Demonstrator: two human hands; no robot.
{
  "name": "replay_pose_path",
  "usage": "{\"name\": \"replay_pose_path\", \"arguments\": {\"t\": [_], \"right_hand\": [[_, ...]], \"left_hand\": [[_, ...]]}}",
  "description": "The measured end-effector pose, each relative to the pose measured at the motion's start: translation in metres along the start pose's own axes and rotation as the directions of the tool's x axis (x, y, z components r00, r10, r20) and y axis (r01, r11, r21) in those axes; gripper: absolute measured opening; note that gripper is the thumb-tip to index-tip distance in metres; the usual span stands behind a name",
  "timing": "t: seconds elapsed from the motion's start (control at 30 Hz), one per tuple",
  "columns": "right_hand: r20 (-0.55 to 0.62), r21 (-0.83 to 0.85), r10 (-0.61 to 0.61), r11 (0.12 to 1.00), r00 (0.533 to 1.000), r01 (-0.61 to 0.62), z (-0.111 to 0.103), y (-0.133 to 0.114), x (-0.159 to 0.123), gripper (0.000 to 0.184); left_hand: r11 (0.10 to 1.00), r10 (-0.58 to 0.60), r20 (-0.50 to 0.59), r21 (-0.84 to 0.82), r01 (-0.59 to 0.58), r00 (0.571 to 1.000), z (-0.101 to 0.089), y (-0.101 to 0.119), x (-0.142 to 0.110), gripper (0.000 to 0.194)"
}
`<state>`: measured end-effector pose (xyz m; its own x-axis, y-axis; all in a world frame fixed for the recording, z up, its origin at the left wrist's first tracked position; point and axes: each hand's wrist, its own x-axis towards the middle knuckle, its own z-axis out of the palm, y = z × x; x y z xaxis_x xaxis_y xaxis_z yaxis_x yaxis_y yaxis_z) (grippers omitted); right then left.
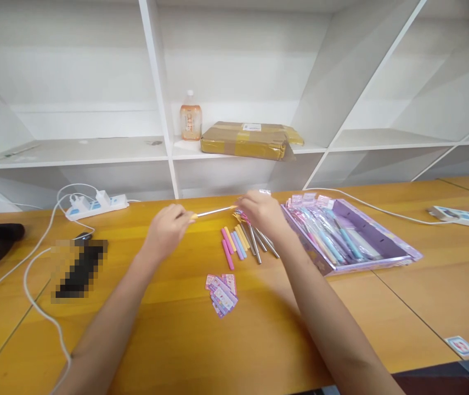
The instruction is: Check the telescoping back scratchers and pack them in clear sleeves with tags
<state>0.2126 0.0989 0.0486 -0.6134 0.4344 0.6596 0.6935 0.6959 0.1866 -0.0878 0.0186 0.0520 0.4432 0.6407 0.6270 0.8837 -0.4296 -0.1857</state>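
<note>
A thin silver pen [215,211] is stretched between my two hands above the table. My left hand [169,229] is closed around its left end, where a bit of a yellow cap shows at the fingertips. At the other end, my right hand [261,211] pinches the pen, and its fingers partly hide that end. Below lie several pink, yellow and lilac pen caps [227,254] in a loose row. Beside them, several silver pen barrels [256,245] are fanned out, partly under my right hand. Small printed purple cards [222,295] lie overlapping closer to me.
A purple tray box [394,258] on the right holds several plastic-wrapped pens [337,230]. Power strips [96,207] and white cables lie on both sides. A blurred dark object [81,271] is at left. On the shelf stand a bottle [191,119] and a taped carton [244,141].
</note>
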Motion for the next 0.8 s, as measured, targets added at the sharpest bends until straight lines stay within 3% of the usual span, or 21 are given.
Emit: {"name": "replay_pose_path", "arguments": {"t": [0.1,0.23,0.5,0.8], "right_hand": [[0.087,0.005,-0.079,0.997,0.993,0.079,0.008,-0.024,0.007,0.023],[0.165,0.028,-0.063,0.998,0.984,0.06,0.019,-0.038,0.009,0.019],[0.254,0.173,-0.022,0.985,0.967,-0.023,0.021,-0.029,0.007,0.013],[0.243,0.203,-0.012,0.979,0.97,-0.038,0.023,-0.024,0.006,0.012]], "left_hand": [[0.999,0.018,0.031,0.036,-0.019,0.999,0.007,0.02,0.001,0.031],[0.998,-0.001,0.132,0.063,-0.008,0.991,0.015,0.025,-0.002,0.028],[0.997,-0.075,0.252,0.018,0.073,0.965,0.019,0.017,-0.003,0.024],[0.996,-0.082,0.243,0.001,0.084,0.967,0.021,0.011,-0.002,0.017]]}}
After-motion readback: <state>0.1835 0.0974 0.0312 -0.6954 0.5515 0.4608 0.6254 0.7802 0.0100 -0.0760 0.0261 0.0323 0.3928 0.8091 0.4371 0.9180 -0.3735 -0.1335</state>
